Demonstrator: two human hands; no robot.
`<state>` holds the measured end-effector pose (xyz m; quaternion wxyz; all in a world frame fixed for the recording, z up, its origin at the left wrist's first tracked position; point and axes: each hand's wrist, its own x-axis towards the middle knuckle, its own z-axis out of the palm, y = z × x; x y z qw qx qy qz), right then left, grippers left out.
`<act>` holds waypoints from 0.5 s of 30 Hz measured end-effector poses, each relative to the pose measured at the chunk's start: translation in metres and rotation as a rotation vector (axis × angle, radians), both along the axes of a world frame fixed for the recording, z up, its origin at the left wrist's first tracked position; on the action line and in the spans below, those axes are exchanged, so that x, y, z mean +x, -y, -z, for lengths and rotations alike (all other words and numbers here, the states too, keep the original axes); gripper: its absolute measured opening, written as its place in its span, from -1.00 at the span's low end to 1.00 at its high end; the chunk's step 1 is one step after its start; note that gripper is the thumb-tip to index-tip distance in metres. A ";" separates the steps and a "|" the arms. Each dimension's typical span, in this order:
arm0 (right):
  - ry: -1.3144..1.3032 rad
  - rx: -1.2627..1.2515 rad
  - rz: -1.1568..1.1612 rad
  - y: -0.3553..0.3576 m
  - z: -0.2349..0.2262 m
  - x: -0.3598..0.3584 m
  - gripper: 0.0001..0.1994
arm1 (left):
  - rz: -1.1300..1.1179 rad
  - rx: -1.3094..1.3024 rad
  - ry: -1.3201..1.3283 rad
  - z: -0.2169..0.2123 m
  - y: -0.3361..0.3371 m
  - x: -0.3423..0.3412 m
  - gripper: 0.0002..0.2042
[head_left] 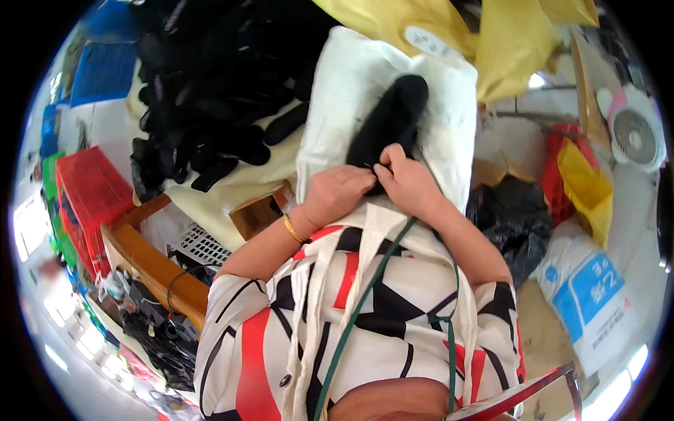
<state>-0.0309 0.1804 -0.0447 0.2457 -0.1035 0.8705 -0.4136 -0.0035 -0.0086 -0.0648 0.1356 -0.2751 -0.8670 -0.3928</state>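
A long black insole-shaped piece [392, 119] lies on a white cloth [351, 91] spread over my lap. My left hand [338, 193] and my right hand [406, 179] meet at its near end, and the fingers of both pinch the black material there. A gold bangle [291, 229] circles my left wrist. My patterned red, black and white top [365, 309] fills the lower middle of the view.
A heap of black insole-like pieces [217, 91] lies on a pale table at the upper left. Yellow bags [484, 35] sit behind the cloth. On the right are a black plastic bag [512, 217], a white and blue sack [586, 295] and a small fan [635, 133]. Red crates [88, 189] stand at the left.
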 end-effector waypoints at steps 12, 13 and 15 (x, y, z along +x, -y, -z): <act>-0.467 0.074 -0.346 0.029 -0.056 -0.020 -0.90 | 0.120 -0.195 -0.121 0.017 0.020 0.013 -0.93; -0.545 0.087 -0.368 0.033 -0.062 -0.018 -0.91 | 0.108 -0.230 -0.122 0.013 0.023 0.019 -0.91; -0.383 -0.005 -0.418 0.032 -0.045 -0.021 -0.90 | 0.098 -0.225 -0.219 0.007 0.028 0.022 -0.91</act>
